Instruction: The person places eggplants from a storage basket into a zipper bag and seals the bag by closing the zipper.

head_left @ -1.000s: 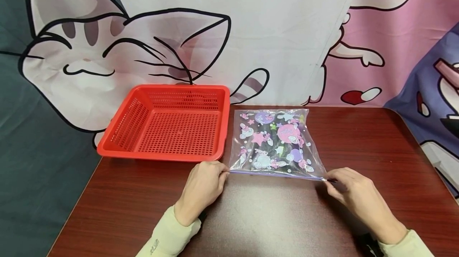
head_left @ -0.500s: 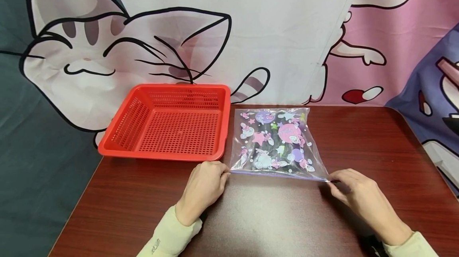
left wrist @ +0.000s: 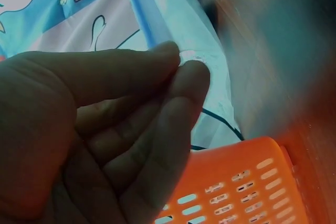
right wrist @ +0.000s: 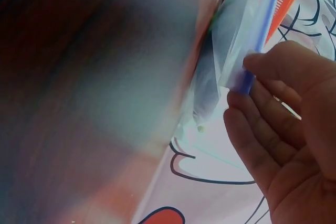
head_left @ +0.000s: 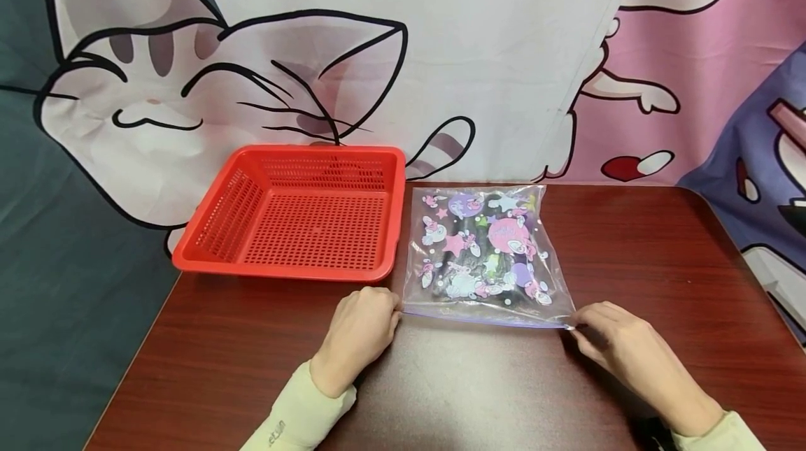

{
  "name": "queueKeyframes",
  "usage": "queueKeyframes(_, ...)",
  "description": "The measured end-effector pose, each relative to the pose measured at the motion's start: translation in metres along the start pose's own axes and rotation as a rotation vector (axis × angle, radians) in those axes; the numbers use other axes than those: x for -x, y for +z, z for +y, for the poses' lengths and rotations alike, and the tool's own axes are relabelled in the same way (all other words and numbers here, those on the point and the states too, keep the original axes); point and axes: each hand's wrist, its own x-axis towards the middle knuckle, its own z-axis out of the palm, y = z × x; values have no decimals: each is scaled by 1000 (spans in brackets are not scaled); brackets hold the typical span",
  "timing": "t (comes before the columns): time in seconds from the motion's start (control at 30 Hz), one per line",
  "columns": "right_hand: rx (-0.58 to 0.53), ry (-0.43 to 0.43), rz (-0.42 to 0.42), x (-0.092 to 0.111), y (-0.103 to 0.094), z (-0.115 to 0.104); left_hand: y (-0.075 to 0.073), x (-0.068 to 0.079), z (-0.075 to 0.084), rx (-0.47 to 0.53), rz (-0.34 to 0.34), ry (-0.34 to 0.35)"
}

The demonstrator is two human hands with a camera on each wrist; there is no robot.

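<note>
A clear zip bag [head_left: 478,248] printed with pink, purple and white cartoon figures lies on the table, its purple zip edge toward me. Something dark shows through the plastic. My left hand [head_left: 362,325] pinches the near left corner between thumb and finger. In the left wrist view, the thumb and fingertips of that left hand [left wrist: 142,93] meet at the end of the zip strip. At the near right corner my right hand [head_left: 620,346] pinches the other end; in the right wrist view the zip strip [right wrist: 257,51] runs up from between thumb and forefinger.
A red plastic basket [head_left: 302,273] with perforated walls stands just left of the bag, close to the left hand. The brown table [head_left: 661,248] reaches back to a cartoon-printed cloth [head_left: 504,73] hanging behind it.
Both hands have shifted slightly toward me, and the bag's zip edge has come nearer with them. The zip edge looks flatter, with more clear plastic showing behind it. The basket stays put.
</note>
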Motion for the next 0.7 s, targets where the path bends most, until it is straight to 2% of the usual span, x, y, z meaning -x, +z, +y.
queueKeyframes(0.17, -19, -36, -17, 3, 2, 2, 2, 1, 2, -12, -36, -6)
queueKeyframes(0.4, -67, -21, -54, 7, 4, 3, 5, 4, 4, -17, -66, -10)
queueKeyframes(0.7, -131, -48, -49, 8, 9, 4, 7, 5, 5, -17, -108, -17)
